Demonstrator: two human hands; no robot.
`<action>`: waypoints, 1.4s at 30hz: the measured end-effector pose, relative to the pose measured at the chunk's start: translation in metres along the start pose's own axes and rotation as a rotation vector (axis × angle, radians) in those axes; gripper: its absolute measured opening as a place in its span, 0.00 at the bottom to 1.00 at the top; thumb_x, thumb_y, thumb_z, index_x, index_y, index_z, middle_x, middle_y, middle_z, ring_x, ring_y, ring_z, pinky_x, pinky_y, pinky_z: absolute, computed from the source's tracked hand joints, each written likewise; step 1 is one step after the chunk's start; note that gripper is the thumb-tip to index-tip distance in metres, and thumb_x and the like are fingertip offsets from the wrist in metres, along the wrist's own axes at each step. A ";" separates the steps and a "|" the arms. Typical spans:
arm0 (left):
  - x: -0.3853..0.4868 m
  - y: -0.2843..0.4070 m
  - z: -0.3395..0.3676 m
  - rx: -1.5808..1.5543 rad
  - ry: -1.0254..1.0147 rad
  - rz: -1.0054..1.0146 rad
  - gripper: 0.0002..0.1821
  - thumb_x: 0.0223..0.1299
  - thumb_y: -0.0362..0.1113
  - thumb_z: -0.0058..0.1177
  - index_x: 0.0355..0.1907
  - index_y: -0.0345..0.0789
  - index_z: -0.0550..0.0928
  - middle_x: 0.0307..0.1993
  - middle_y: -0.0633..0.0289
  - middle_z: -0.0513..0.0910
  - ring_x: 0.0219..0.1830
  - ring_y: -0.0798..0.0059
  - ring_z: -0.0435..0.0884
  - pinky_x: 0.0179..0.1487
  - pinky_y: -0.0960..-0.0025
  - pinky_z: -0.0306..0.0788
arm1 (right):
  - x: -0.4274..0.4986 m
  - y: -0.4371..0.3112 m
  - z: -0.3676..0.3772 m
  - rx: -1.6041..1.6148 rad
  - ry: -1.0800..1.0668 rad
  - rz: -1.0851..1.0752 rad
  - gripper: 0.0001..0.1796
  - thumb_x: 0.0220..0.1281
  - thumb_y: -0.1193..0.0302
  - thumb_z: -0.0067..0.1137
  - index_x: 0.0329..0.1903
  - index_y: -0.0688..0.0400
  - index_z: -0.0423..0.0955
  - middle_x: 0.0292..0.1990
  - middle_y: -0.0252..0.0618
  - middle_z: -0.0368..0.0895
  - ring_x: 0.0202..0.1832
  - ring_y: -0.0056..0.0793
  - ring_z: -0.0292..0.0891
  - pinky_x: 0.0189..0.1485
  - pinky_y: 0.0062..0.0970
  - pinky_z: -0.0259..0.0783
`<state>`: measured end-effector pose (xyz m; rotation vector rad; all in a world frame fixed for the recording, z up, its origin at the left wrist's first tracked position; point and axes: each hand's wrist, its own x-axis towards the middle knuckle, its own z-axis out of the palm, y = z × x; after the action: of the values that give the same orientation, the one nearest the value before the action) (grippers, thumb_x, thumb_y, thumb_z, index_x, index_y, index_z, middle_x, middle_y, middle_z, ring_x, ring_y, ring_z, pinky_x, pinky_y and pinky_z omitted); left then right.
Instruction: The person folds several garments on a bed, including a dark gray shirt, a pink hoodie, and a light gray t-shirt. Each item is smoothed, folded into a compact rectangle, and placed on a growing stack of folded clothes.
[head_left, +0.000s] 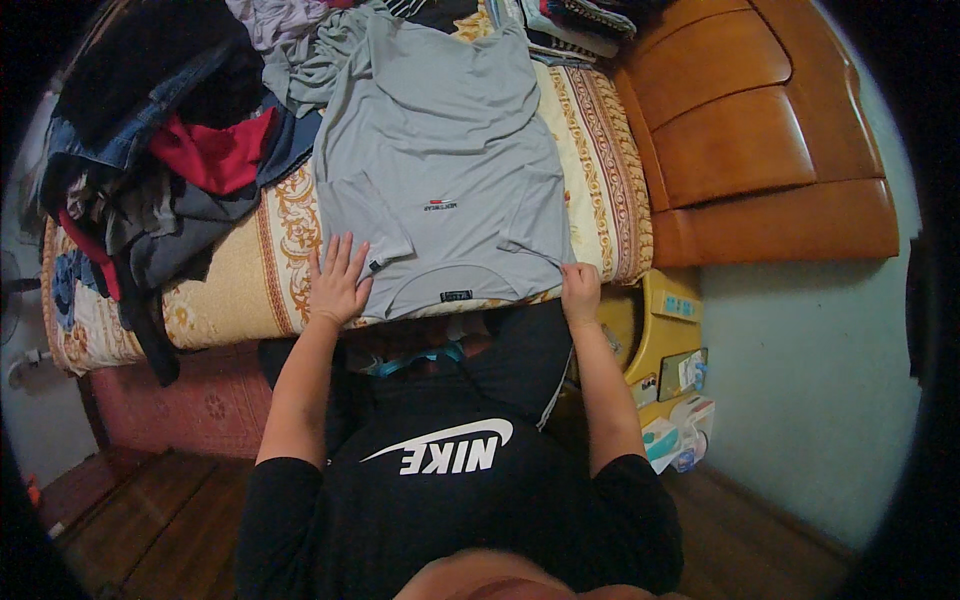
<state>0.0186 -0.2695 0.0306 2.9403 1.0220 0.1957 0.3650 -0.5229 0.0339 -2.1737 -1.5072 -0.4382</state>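
Note:
A light grey T-shirt (442, 165) lies spread over the bed, its neckline toward me and its hem at the far side. Both short sleeves are folded inward over the body, and a small chest print shows between them. My left hand (340, 281) rests flat with fingers spread at the shirt's left shoulder edge, beside the folded sleeve. At the right shoulder, the fingertips of my right hand (581, 292) pinch the edge of the grey fabric. Soft wrinkles cross the shirt's middle and far part.
A heap of dark, denim and red clothes (214, 150) covers the bed's left side. Folded clothes (577, 30) are stacked at the far right. A brown padded headboard (735, 142) borders the patterned bedspread (292, 247). The yellow bedside cabinet (660, 292) stands at right.

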 end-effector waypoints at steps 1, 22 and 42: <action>0.000 0.000 0.000 0.002 -0.001 0.001 0.34 0.53 0.52 0.46 0.64 0.51 0.59 0.67 0.60 0.54 0.68 0.62 0.50 0.66 0.45 0.39 | -0.003 0.002 -0.001 0.023 0.019 -0.037 0.06 0.48 0.77 0.55 0.32 0.61 0.70 0.29 0.41 0.70 0.33 0.41 0.68 0.36 0.34 0.66; -0.016 -0.055 -0.026 -0.110 -0.076 0.597 0.21 0.50 0.32 0.43 0.51 0.38 0.70 0.59 0.56 0.66 0.64 0.62 0.61 0.64 0.58 0.55 | 0.037 -0.003 -0.012 0.097 -0.567 -0.278 0.23 0.43 0.81 0.52 0.48 0.60 0.70 0.41 0.48 0.72 0.45 0.46 0.69 0.51 0.37 0.64; 0.003 -0.064 -0.071 -0.592 -0.572 -0.006 0.15 0.52 0.27 0.44 0.44 0.34 0.77 0.36 0.54 0.81 0.41 0.61 0.78 0.43 0.63 0.71 | 0.043 -0.003 -0.064 0.472 -0.779 0.205 0.12 0.56 0.75 0.45 0.43 0.62 0.73 0.38 0.54 0.77 0.43 0.48 0.74 0.47 0.33 0.69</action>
<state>-0.0274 -0.2194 0.0975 2.2475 0.7227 -0.2831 0.3773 -0.5224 0.1099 -2.1515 -1.4939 0.8451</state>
